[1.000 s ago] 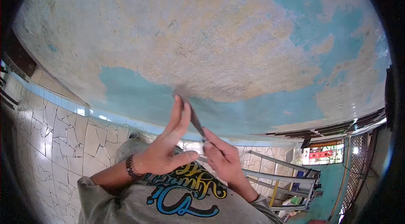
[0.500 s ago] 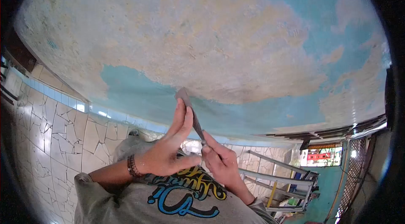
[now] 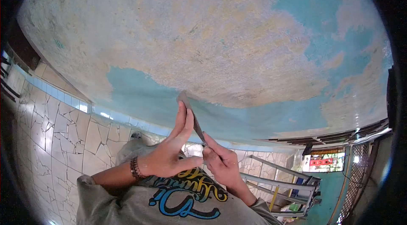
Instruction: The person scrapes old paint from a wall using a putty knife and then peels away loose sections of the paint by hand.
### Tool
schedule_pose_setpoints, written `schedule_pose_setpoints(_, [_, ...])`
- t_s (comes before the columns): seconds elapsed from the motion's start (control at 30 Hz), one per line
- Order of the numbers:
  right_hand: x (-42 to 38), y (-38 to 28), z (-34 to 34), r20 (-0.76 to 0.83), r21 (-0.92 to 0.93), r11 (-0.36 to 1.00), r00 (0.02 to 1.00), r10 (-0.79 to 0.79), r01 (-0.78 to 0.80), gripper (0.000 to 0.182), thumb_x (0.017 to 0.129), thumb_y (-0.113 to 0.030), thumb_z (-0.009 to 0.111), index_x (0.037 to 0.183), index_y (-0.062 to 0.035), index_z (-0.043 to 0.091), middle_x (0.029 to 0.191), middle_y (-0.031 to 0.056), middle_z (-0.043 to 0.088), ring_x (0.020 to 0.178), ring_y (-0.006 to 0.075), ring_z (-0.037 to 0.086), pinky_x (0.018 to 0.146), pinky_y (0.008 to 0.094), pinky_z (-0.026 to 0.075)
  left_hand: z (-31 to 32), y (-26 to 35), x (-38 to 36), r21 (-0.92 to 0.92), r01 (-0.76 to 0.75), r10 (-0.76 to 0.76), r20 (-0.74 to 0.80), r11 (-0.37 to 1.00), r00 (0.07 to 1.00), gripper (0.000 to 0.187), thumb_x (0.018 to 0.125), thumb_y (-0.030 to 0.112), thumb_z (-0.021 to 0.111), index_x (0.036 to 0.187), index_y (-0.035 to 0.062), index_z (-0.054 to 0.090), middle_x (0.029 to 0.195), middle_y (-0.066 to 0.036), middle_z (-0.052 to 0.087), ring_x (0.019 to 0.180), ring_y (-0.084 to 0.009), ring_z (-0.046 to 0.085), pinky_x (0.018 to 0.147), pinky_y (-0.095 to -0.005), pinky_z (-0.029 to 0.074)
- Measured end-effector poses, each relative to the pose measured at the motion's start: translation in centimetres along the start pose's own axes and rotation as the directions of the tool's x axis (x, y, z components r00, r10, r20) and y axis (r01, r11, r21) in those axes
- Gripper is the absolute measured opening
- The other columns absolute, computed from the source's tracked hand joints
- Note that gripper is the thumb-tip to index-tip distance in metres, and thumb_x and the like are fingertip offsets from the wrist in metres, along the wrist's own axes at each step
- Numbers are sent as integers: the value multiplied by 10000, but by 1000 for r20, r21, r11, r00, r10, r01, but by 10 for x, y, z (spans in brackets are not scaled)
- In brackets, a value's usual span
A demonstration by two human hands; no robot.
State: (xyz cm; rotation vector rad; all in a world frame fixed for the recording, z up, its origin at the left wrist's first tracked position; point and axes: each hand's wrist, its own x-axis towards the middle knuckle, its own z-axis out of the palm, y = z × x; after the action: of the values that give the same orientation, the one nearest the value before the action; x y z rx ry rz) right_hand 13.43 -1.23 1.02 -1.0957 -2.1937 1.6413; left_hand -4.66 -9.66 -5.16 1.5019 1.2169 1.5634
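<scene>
My right hand (image 3: 222,162) is closed around the handle of a putty knife, whose long grey blade (image 3: 195,121) points up and away towards the wall. The blade's tip meets the wall at the border between blue paint and a pale scraped area. Against the blade near that tip rest the stretched fingers of my left hand (image 3: 169,155), thumb held apart and pointing at my right hand. Ahead of both hands is the wall (image 3: 186,38), mostly pale and patchy, with blue paint (image 3: 144,91) along the lower part and at the right.
A metal ladder (image 3: 271,182) stands at the lower right, near a window (image 3: 322,162). Below the wall runs a floor of broken-tile pieces (image 3: 63,140) with a light blue tile border (image 3: 55,96). Dark furniture (image 3: 23,47) is at the far left.
The view has shifted a little, so the wall's blue patch sits slightly farther right. The blade tip appears slightly lower in view; both hands keep the same hold.
</scene>
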Motion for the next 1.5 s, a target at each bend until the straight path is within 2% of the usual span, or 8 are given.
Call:
schedule_pose_setpoints(0.1, [-3,11,-9,-25,21,999,999,41,-41,419,1000,-110,550,1418,-101,527,806,8,591,768,68,516,728,211,442,-8,-6,-1,-15,57,-55,115,998,992,1048,923,407,649,1518,-92,-54,1547,-377,-177,1476,-433,-135,1194,-445,83])
schedule_pose_setpoints(0.3, [18,-2,7,20,-114,982,989,-147,148,424,984,-75,562,1407,-97,539,769,-10,563,699,57,498,657,201,434,-7,-1,-6,38,30,-28,-59,999,998,1072,924,409,626,1507,-91,-121,1566,-318,-215,1483,-380,-165,1198,-441,8])
schedule_pose_setpoints(0.4, [-1,4,-16,-18,73,991,993,113,-112,420,987,-80,560,1406,-97,537,768,19,575,720,66,512,670,205,441,-6,-6,0,-40,100,-94,143,994,985,1100,921,430,627,1499,-88,-153,1561,-320,-227,1483,-384,-164,1198,-447,9])
schedule_pose_setpoints(0.5, [2,-5,-3,-15,-49,999,1000,17,-18,419,1004,-113,556,1420,-87,522,804,14,605,746,61,522,682,206,447,7,-1,0,3,11,-11,-53,1000,999,1082,909,435,659,1507,-116,-56,1542,-385,-177,1478,-427,-130,1194,-440,86])
schedule_pose_setpoints(0.9, [1,-30,-7,-16,-181,982,999,45,-47,397,1004,-122,552,1398,-77,531,900,107,682,817,113,561,766,244,466,-4,-5,-3,-83,17,-12,60,996,998,1116,914,409,656,1485,-121,-143,1525,-393,-218,1465,-429,-177,1193,-451,61])
schedule_pose_setpoints(1.2, [-4,-38,-4,-34,-66,987,989,142,-144,395,1001,-113,557,1394,-70,539,808,18,600,749,94,503,714,251,460,-9,3,-2,-174,45,-32,76,984,997,1132,907,412,656,1475,-126,-163,1515,-398,-232,1456,-436,-203,1194,-465,16])
schedule_pose_setpoints(1.3, [5,-48,2,-30,-238,969,998,52,-58,401,1005,-121,553,1403,-73,533,800,5,586,755,88,501,713,237,453,0,-1,-1,-178,-21,17,-27,984,999,1131,907,420,650,1479,-118,-163,1515,-398,-233,1453,-439,-210,1192,-468,8])
schedule_pose_setpoints(1.5, [-8,-44,0,-65,-118,986,992,110,-117,409,1004,-118,559,1409,-65,527,866,42,641,800,85,531,748,237,461,-9,-2,-3,-230,-23,36,52,973,998,1114,915,423,642,1492,-98,-155,1522,-386,-236,1456,-429,-211,1190,-471,8])
